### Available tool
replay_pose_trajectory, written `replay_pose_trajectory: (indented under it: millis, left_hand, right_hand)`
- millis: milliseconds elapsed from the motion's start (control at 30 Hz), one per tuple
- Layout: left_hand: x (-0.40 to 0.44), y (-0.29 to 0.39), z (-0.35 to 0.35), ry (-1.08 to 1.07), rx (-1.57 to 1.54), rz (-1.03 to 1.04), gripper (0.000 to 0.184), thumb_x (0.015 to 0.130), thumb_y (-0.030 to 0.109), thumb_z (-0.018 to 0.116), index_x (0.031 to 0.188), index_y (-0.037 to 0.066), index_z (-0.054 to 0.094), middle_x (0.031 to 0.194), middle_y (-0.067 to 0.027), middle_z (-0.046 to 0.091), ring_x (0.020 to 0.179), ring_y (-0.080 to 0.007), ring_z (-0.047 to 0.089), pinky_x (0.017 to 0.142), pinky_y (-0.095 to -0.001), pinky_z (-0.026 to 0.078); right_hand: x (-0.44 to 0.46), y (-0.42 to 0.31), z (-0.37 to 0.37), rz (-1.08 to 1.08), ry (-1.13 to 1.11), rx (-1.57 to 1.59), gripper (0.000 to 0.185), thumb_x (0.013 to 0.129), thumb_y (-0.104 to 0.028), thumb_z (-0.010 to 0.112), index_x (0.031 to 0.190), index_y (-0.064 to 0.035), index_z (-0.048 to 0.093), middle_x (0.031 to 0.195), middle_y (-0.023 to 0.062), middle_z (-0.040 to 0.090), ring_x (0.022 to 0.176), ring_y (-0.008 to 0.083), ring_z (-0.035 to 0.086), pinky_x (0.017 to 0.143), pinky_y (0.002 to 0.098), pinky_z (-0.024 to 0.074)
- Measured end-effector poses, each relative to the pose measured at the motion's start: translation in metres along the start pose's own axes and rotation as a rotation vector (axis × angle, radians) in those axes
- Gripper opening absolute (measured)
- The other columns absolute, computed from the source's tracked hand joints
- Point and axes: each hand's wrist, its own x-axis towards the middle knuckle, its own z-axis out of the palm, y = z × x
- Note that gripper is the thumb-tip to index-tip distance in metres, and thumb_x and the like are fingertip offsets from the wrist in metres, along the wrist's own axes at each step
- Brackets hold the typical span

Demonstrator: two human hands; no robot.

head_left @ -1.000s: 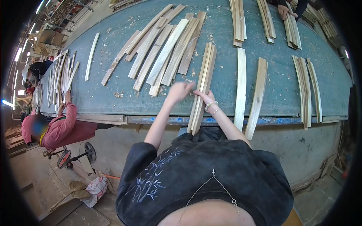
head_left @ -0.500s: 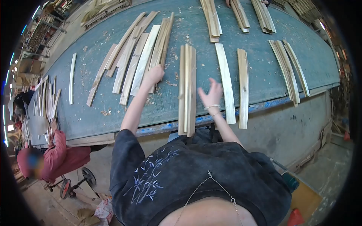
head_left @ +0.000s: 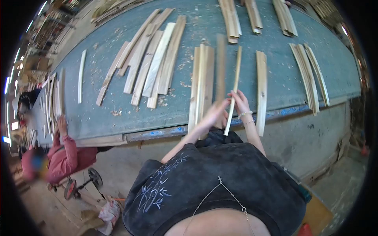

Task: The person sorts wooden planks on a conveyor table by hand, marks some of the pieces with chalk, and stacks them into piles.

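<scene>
My left hand (head_left: pixel 217 112), smeared by motion, is closed around the lower part of a brown wooden strip (head_left: pixel 221 67), which is blurred too. Just right of it, my right hand (head_left: pixel 241 103) grips a pale wooden strip (head_left: pixel 237 70) turned narrow edge up, its near end past the table edge. Left of both hands lies a bundle of wooden strips (head_left: pixel 202 78), partly covered by my left forearm. On the other side, a single knotty strip (head_left: pixel 261 86) lies beside my right hand.
A fanned group of strips (head_left: pixel 138 67) covers the table's left part, with one pale strip (head_left: pixel 82 76) beyond it. More bundles lie along the far side (head_left: pixel 230 19) and at right (head_left: pixel 305 76). Wood chips dot the green table (head_left: pixel 130 118). A person in red (head_left: pixel 69 157) handles strips at far left.
My left hand has come right from the fanned group, bringing a brown strip. My right hand, earlier open and empty, now holds the pale strip, which has turned from flat onto its edge.
</scene>
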Motion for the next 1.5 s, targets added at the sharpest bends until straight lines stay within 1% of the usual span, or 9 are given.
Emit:
replay_pose_trajectory:
  millis: [67, 233, 300, 500, 667, 767, 933, 1000, 1500]
  left_hand:
    - [0.008, -0.029, 0.012, 0.073, 0.31, -0.008, 0.077, 0.081, 0.054, 0.043, 0.121, -0.008, 0.019, 0.066, -0.0151, 0.056, 0.053, -0.0216, 0.058, 0.055, -0.0297, 0.048]
    - [-0.011, 0.007, -0.001, -0.227, 1.447, -0.027, 0.065, 0.08, 0.055, 0.042, 0.104, -0.006, 0.05, 0.084, -0.028, 0.055, 0.082, -0.0352, 0.056, 0.076, -0.0377, 0.044]
    - [-0.004, 0.026, -0.044, -0.299, 1.142, -0.017, 0.054, 0.081, 0.054, 0.039, 0.104, 0.009, 0.058, 0.101, -0.017, 0.057, 0.093, -0.0308, 0.054, 0.083, -0.0363, 0.041]
    - [0.007, 0.022, -0.209, 1.434, 1.54, -0.082, 0.064, 0.077, 0.046, 0.051, 0.122, 0.003, 0.037, 0.1, -0.0185, 0.048, 0.095, -0.031, 0.045, 0.078, -0.043, 0.038]
    - [-0.007, -0.003, -0.227, 1.364, 1.509, 0.236, 0.054, 0.08, 0.033, 0.052, 0.122, 0.003, 0.037, 0.094, -0.0167, 0.049, 0.087, -0.0294, 0.048, 0.073, -0.0409, 0.04]
    - [-0.022, 0.0, -0.215, 1.295, 1.467, 0.241, 0.047, 0.082, 0.03, 0.05, 0.117, 0.0, 0.043, 0.088, -0.0179, 0.05, 0.084, -0.032, 0.05, 0.071, -0.0403, 0.042]
    - [-0.085, 0.029, -0.158, 0.704, 0.541, 0.331, 0.041, 0.085, 0.03, 0.048, 0.11, -0.002, 0.05, 0.085, -0.0122, 0.055, 0.072, -0.0148, 0.055, 0.062, -0.0278, 0.046]
    - [-0.068, -0.001, -0.158, 0.702, 0.45, 0.399, 0.045, 0.087, 0.033, 0.044, 0.116, -0.002, 0.044, 0.064, -0.0056, 0.056, 0.053, -0.0121, 0.053, 0.054, -0.0262, 0.045]
    - [0.025, -0.041, -0.133, 0.689, -0.378, 0.388, 0.029, 0.087, 0.022, 0.048, 0.103, -0.002, 0.049, 0.086, -0.0086, 0.058, 0.074, -0.0167, 0.056, 0.07, -0.0284, 0.044]
  right_hand:
    - [0.022, 0.02, -0.011, 0.331, -0.282, 0.309, 0.055, 0.08, -0.046, 0.052, 0.109, 0.001, 0.045, 0.089, 0.0119, 0.057, 0.077, 0.0206, 0.057, 0.069, 0.0333, 0.0486]
    - [-0.009, 0.009, -0.002, 0.359, -0.413, 0.489, 0.056, 0.074, -0.046, 0.059, 0.104, -0.0007, 0.049, 0.085, 0.009, 0.058, 0.073, 0.0174, 0.057, 0.065, 0.0294, 0.0481]
    - [-0.004, 0.007, -0.01, 0.306, -0.289, 0.217, 0.052, 0.071, -0.039, 0.064, 0.103, -0.0007, 0.05, 0.083, 0.008, 0.058, 0.071, 0.0165, 0.057, 0.063, 0.0285, 0.048]
    - [0.007, -0.007, -0.039, -0.316, 0.158, -0.881, 0.064, 0.058, -0.021, 0.073, 0.111, -0.0036, 0.042, 0.088, 0.014, 0.056, 0.078, 0.0243, 0.057, 0.069, 0.0357, 0.0466]
    - [-0.002, -0.003, -0.01, -0.288, 0.535, -1.5, 0.076, 0.061, -0.023, 0.069, 0.125, -0.0106, 0.031, 0.1, 0.017, 0.045, 0.09, 0.0335, 0.046, 0.078, 0.0416, 0.0401]
    - [-0.003, -0.004, 0.012, -0.777, 0.438, -1.29, 0.07, 0.065, -0.025, 0.068, 0.124, -0.0075, 0.033, 0.1, 0.0167, 0.04, 0.088, 0.0317, 0.043, 0.075, 0.0402, 0.0379]
    - [0.002, 0.025, 0.087, -0.169, 0.056, -0.564, 0.073, 0.067, -0.034, 0.07, 0.119, 0.0022, 0.034, 0.103, 0.0161, 0.047, 0.09, 0.023, 0.05, 0.078, 0.032, 0.0415]
    - [0.025, 0.063, 0.096, -0.171, 0.102, -0.457, 0.074, 0.066, -0.035, 0.07, 0.118, 0.0032, 0.035, 0.105, 0.0161, 0.048, 0.092, 0.0216, 0.051, 0.078, 0.0306, 0.0424]
    - [0.031, 0.058, 0.091, 0.324, -0.283, 0.256, 0.058, 0.077, -0.041, 0.057, 0.122, -0.0076, 0.039, 0.115, 0.0079, 0.048, 0.102, 0.0209, 0.049, 0.085, 0.0336, 0.0414]
